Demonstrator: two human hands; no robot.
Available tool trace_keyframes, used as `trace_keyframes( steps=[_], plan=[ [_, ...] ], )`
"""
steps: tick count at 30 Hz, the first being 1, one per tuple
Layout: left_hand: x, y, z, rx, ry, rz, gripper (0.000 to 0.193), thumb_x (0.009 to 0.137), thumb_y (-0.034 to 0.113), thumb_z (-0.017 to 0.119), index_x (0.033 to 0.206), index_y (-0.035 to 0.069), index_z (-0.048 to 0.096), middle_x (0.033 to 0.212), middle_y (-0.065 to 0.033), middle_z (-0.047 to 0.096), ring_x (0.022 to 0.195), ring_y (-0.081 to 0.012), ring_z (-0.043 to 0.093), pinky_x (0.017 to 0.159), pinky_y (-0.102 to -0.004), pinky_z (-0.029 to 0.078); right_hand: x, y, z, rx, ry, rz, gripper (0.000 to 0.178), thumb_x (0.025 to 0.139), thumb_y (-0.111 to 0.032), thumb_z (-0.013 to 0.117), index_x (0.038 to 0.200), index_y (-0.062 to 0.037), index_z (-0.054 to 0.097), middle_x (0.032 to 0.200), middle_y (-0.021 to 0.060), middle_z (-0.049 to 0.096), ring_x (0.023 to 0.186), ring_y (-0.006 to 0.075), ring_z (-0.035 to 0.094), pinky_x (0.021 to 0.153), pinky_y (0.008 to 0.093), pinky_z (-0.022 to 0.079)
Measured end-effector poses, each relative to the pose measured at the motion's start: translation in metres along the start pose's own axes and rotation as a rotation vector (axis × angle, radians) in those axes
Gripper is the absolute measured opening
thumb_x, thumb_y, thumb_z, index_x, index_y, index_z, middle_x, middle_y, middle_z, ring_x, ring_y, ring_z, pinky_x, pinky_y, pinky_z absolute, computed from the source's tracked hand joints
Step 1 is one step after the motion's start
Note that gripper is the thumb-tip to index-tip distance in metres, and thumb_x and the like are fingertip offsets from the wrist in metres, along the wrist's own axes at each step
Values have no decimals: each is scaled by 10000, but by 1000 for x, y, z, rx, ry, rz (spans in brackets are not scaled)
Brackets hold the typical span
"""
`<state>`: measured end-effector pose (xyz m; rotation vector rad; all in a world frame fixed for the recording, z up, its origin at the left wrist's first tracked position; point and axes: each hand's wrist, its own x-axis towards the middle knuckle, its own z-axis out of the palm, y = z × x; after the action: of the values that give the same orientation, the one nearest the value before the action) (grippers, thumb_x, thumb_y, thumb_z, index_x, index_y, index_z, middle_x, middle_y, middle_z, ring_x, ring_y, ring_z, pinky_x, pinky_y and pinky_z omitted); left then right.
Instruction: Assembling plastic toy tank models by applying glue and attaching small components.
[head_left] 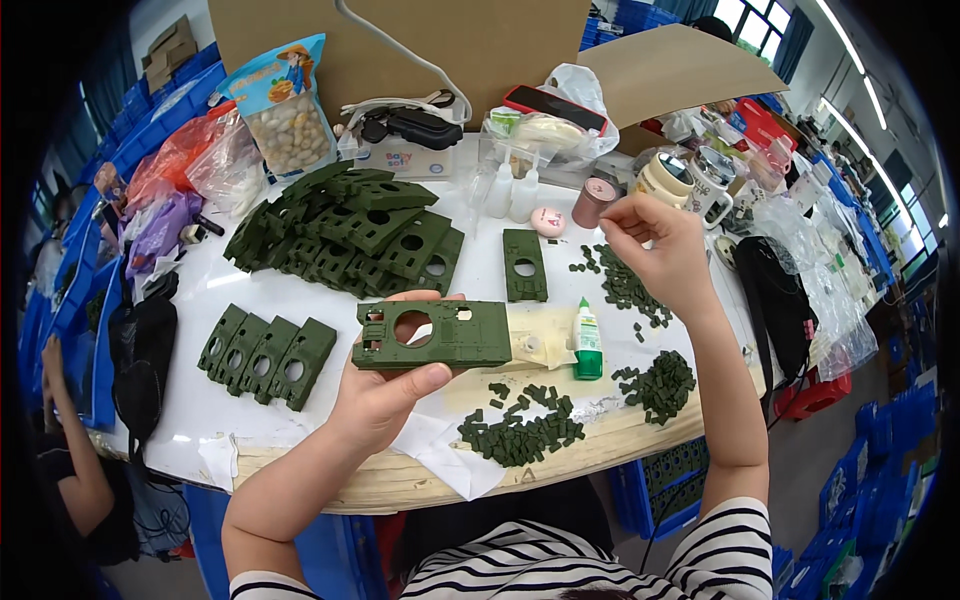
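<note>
My left hand (pixel 378 402) grips a dark green plastic tank hull (pixel 468 334) with a round hole, thumb along its near edge and fingers behind it. My right hand (pixel 662 252) is raised over a scatter of small green plastic pieces (pixel 632 292), thumb and fingertips pinched together. Whether a piece sits between those fingertips is too small to make out. Below the right hand stands a glue bottle (pixel 588 345) with green contents. Another hull (pixel 525 265) lies flat beyond the held one. Two more heaps of small pieces, a middle one (pixel 522 425) and a right one (pixel 660 387), lie near the front edge.
A big stack of hulls (pixel 345 232) fills the back left, and several hulls (pixel 268 355) lie in a row in front of it. Along the back stand a snack bag (pixel 288 118), white squeeze bottles (pixel 512 192), a pinkish can (pixel 595 202) and mugs (pixel 665 180). A co-worker's arm (pixel 75 450) shows at left.
</note>
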<state>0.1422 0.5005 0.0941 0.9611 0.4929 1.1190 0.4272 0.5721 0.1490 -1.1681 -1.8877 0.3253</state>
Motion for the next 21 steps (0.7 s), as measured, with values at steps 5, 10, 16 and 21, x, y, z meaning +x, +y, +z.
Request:
trace_keyframes(
  steps=[5,10,16,21],
  plan=[
    [2,-1,-1,62,9,23,601,763,-11,666,1267,57,345,1291,-136,422,1173,-244,462,962,-386,449,-4,-52,21,333,-43,-72,80,780,14,635,859,15,635,746,45,650,680,66,618,644,207,508],
    [2,-3,-4,135,-11,32,578,754,-37,674,1222,50,347,1290,-145,411,1164,-236,473,924,-354,471,-26,-55,41,764,-140,164,131,772,28,656,901,32,631,864,66,654,782,88,632,711,206,516],
    [1,-6,-7,127,17,67,604,753,-40,680,1237,59,332,1289,-151,412,1154,-255,490,907,-349,472,-32,-50,50,916,-248,361,183,781,17,668,942,39,583,866,89,655,807,96,636,741,201,506],
    [3,-6,-7,116,29,73,598,758,-59,667,1238,56,328,1291,-155,413,1147,-257,499,894,-342,478,-33,-50,52,937,-280,432,197,797,23,649,977,40,572,866,97,654,812,120,646,724,214,516]
  ],
)
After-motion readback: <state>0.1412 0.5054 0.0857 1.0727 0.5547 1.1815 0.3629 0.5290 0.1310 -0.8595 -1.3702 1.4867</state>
